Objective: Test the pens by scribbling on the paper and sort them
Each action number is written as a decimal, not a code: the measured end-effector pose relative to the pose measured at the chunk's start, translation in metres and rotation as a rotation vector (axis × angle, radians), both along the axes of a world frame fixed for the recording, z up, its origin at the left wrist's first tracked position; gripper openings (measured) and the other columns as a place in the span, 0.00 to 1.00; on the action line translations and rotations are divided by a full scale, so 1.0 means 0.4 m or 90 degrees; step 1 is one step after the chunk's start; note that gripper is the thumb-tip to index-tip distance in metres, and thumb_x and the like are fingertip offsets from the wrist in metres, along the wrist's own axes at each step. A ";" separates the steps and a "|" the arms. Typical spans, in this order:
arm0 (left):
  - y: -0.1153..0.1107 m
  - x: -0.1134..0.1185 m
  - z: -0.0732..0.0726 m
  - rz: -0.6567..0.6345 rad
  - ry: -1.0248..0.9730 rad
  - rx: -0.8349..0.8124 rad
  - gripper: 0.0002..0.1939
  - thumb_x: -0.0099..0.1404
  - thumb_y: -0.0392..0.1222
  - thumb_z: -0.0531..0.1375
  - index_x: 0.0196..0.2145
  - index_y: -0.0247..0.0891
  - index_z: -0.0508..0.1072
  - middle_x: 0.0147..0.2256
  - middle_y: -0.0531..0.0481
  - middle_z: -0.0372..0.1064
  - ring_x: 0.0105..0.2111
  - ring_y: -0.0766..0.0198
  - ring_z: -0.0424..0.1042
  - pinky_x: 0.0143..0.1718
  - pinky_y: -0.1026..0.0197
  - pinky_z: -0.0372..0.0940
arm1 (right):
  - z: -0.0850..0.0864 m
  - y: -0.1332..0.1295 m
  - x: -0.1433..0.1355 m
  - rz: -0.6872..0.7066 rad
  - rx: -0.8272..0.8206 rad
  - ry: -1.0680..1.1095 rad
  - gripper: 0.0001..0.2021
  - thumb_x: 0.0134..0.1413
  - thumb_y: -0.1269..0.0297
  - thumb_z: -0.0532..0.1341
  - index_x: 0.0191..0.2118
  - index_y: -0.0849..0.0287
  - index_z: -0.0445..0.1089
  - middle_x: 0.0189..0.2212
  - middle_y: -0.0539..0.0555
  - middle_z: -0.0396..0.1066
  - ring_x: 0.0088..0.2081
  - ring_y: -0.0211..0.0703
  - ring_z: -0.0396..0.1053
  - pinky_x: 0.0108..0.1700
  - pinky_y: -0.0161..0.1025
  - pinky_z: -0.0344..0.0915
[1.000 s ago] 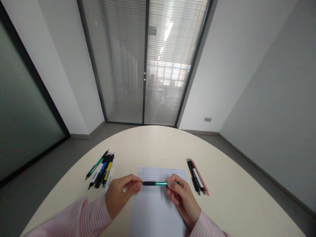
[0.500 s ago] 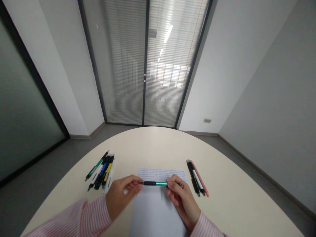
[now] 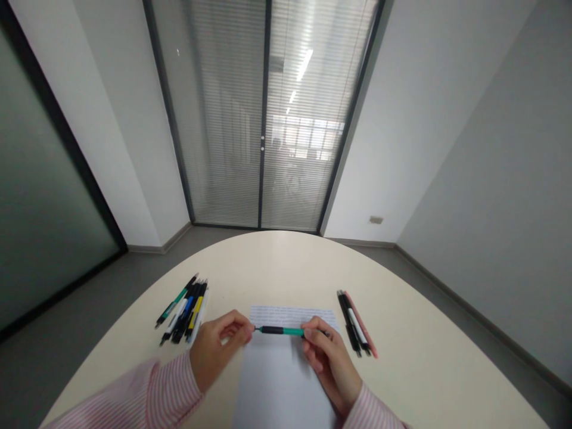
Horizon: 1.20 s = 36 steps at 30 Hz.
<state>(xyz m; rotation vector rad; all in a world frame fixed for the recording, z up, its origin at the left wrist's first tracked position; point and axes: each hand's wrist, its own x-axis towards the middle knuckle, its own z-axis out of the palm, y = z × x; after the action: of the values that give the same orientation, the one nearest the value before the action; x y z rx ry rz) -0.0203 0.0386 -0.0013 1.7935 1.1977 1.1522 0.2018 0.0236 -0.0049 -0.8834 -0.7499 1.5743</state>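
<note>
A green ballpoint pen with a black grip lies level above the paper, its tip end toward the left. My right hand is closed around the rear part of the barrel. The thumb and forefinger of my left hand are pinched together at the pen's tip, where a thin dark piece shows between them and the black grip. The fingertips cover whatever else they hold. Beneath both hands is a sheet of white paper with lines of writing along its top.
Several pens in green, white, blue, black and yellow lie left of the paper. To the right rest a black pen, a white-and-black one and a pink pen. The round table curves away toward a glass wall with blinds.
My left hand has shifted slightly left, away from the black grip, and a thin piece now shows at the pen's tip. The right hand has barely moved.
</note>
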 end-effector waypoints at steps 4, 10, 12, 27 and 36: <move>0.003 0.007 0.015 -0.004 -0.125 -0.020 0.05 0.54 0.38 0.61 0.24 0.34 0.70 0.30 0.45 0.73 0.33 0.61 0.74 0.35 0.63 0.70 | 0.003 0.002 0.000 -0.003 -0.005 0.012 0.11 0.41 0.65 0.69 0.27 0.62 0.66 0.16 0.46 0.63 0.17 0.26 0.52 0.16 0.25 0.40; 0.005 0.012 0.018 -0.031 -0.217 -0.117 0.08 0.48 0.36 0.64 0.21 0.34 0.67 0.29 0.43 0.74 0.30 0.60 0.75 0.35 0.60 0.72 | 0.004 0.003 0.000 0.002 0.004 0.014 0.10 0.42 0.66 0.69 0.27 0.63 0.67 0.15 0.46 0.63 0.16 0.26 0.51 0.16 0.25 0.40; 0.005 0.010 0.017 -0.043 -0.247 -0.152 0.10 0.48 0.37 0.65 0.21 0.34 0.66 0.29 0.43 0.75 0.29 0.59 0.76 0.35 0.58 0.72 | 0.005 0.003 0.000 0.003 0.001 0.014 0.11 0.41 0.66 0.69 0.27 0.63 0.67 0.15 0.46 0.63 0.16 0.26 0.51 0.16 0.25 0.40; 0.013 -0.006 -0.005 0.015 0.042 0.077 0.03 0.53 0.32 0.58 0.27 0.36 0.71 0.26 0.51 0.70 0.26 0.65 0.71 0.30 0.65 0.68 | 0.005 0.005 0.006 -0.038 -0.014 0.085 0.09 0.41 0.66 0.69 0.26 0.62 0.68 0.15 0.46 0.61 0.16 0.27 0.49 0.15 0.25 0.40; 0.008 -0.003 -0.046 -0.076 0.223 0.163 0.12 0.56 0.30 0.54 0.34 0.40 0.74 0.31 0.50 0.73 0.30 0.65 0.72 0.34 0.66 0.67 | 0.003 0.003 0.008 -0.030 -0.008 0.084 0.08 0.41 0.66 0.68 0.26 0.61 0.68 0.15 0.46 0.61 0.16 0.27 0.49 0.16 0.26 0.40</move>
<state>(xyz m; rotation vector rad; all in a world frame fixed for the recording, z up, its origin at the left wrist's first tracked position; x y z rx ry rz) -0.0214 0.0419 -0.0198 2.3011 1.1552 0.9835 0.2048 0.0250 -0.0038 -0.7922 -0.6214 1.5798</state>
